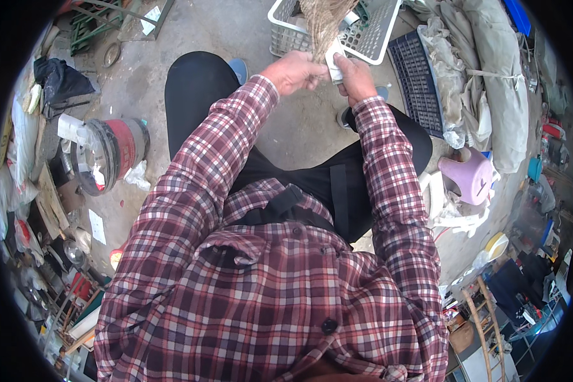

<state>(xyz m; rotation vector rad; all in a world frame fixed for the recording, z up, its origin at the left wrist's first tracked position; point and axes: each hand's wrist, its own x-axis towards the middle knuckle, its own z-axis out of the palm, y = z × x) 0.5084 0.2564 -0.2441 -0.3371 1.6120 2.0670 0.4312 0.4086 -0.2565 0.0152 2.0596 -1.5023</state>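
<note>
In front of me, a bundle of brown, stringy fibres hangs down from the upper edge and narrows toward my hands. My left hand is closed on its lower end, with the fingertips pinched together. Close beside it, my right hand grips a small white flat piece, thumb on top. This piece lies against the narrow end of the bundle; whether it is wrapped around it I cannot tell. Behind the bundle stands a white plastic basket, partly covered by it, with dark green and metallic things inside.
A dark slatted crate leans by grey-white sheeting on the right, near a purple plastic stool. To the left are a red and black bucket and a black bag. My knees spread either side of the concrete floor.
</note>
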